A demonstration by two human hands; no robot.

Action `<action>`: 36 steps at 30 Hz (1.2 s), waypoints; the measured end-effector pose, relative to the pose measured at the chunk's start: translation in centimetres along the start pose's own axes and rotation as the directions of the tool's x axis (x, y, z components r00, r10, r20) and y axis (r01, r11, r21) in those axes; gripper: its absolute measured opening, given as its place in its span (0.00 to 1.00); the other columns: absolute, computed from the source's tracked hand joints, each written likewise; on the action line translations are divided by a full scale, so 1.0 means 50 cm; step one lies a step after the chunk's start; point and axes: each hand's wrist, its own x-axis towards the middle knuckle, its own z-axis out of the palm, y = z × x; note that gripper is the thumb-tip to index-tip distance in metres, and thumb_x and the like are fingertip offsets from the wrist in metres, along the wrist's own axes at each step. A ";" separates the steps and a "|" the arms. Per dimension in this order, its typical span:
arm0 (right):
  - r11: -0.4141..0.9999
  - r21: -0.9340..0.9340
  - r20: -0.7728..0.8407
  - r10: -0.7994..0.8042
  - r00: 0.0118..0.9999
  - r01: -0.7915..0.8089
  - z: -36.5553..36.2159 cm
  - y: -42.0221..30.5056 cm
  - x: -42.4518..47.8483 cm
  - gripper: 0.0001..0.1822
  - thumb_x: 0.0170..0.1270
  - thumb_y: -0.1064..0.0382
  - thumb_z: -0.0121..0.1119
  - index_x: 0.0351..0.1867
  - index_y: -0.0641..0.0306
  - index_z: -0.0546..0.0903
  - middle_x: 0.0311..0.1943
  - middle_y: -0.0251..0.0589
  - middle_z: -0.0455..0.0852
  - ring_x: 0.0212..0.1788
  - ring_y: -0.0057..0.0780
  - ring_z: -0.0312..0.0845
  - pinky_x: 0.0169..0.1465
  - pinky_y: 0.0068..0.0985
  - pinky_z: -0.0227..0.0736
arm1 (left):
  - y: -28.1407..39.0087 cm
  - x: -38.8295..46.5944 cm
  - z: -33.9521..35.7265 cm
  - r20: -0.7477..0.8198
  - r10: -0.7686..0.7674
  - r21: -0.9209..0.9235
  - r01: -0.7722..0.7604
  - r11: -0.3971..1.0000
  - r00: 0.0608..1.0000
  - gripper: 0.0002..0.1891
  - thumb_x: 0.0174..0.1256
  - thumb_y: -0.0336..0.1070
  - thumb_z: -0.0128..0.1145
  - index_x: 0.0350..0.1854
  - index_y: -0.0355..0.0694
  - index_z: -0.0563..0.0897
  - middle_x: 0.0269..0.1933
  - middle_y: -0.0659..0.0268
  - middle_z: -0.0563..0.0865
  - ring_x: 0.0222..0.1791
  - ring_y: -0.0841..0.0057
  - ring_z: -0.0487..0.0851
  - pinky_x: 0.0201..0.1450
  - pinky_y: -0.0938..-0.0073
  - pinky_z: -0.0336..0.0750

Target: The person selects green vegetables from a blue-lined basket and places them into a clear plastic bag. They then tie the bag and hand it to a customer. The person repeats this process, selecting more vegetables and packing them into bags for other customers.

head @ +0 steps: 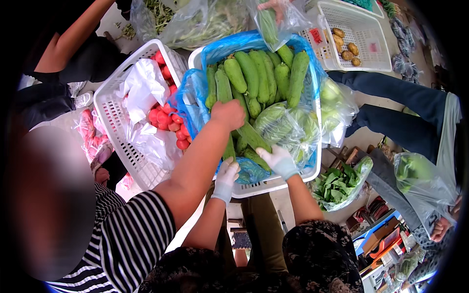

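Note:
A white crate (318, 161) lined with blue plastic film (253, 36) stands before me, full of long green gourds (251, 75). My left hand (226, 177), in a white glove, has its fingers around the lower tip of one upright gourd (229, 149) at the near left. Also gloved, my right hand (277, 161) grips the near end of a slanting gourd (253, 136). Clear-bagged pale green vegetables (287, 126) lie just beyond it. Between them reaches a bare hand (230, 114) of a person in a striped sleeve (135, 234), over the gourds.
Left is a white crate (137, 172) with tomatoes (161, 117) and white plastic bags (144, 86). Another person's hand (273, 7) holds a bagged gourd (268, 27) at the far edge. Bagged leafy greens (337, 185) and a potato crate (373, 33) are right.

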 end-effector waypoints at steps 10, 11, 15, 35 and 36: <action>0.839 0.543 0.402 -0.224 0.888 -0.034 0.113 0.067 -0.138 0.28 0.61 0.41 0.53 0.44 0.68 0.79 0.37 0.51 0.83 0.39 0.39 0.80 0.46 0.30 0.73 | 0.018 0.000 0.043 0.029 0.037 -0.144 -0.032 0.989 0.999 0.19 0.60 0.40 0.62 0.48 0.40 0.70 0.37 0.62 0.80 0.29 0.73 0.79 0.30 0.71 0.78; 0.777 0.617 0.249 -0.347 0.904 0.127 0.090 0.068 -0.110 0.27 0.62 0.42 0.52 0.45 0.67 0.79 0.38 0.48 0.84 0.40 0.33 0.80 0.47 0.28 0.73 | 0.018 -0.008 0.036 -0.018 0.059 -0.117 -0.060 0.991 0.998 0.19 0.60 0.41 0.62 0.47 0.39 0.71 0.36 0.62 0.80 0.28 0.73 0.79 0.29 0.71 0.78; 0.929 0.315 -0.081 -0.177 0.981 0.194 0.059 0.070 0.012 0.21 0.63 0.48 0.50 0.45 0.62 0.80 0.39 0.52 0.83 0.44 0.45 0.80 0.49 0.31 0.72 | 0.025 0.012 -0.012 -0.002 0.152 -0.054 -0.152 0.987 0.988 0.18 0.60 0.42 0.61 0.45 0.38 0.72 0.32 0.63 0.79 0.23 0.74 0.78 0.25 0.72 0.76; 0.756 0.646 0.181 -0.020 0.983 -0.104 0.271 -0.034 0.157 0.30 0.47 0.51 0.60 0.46 0.75 0.76 0.41 0.54 0.82 0.43 0.40 0.80 0.48 0.29 0.71 | 0.024 0.014 -0.118 -0.081 0.226 -0.067 -0.231 0.971 0.971 0.17 0.61 0.40 0.59 0.45 0.37 0.70 0.34 0.61 0.78 0.25 0.73 0.79 0.25 0.72 0.77; 0.734 0.675 0.160 -0.050 0.986 -0.072 0.268 -0.014 0.142 0.29 0.46 0.51 0.60 0.46 0.74 0.77 0.41 0.55 0.82 0.44 0.42 0.79 0.49 0.30 0.70 | 0.034 0.012 -0.105 -0.098 0.217 -0.076 -0.225 0.971 0.971 0.17 0.61 0.40 0.59 0.45 0.37 0.70 0.34 0.61 0.79 0.26 0.74 0.79 0.26 0.72 0.77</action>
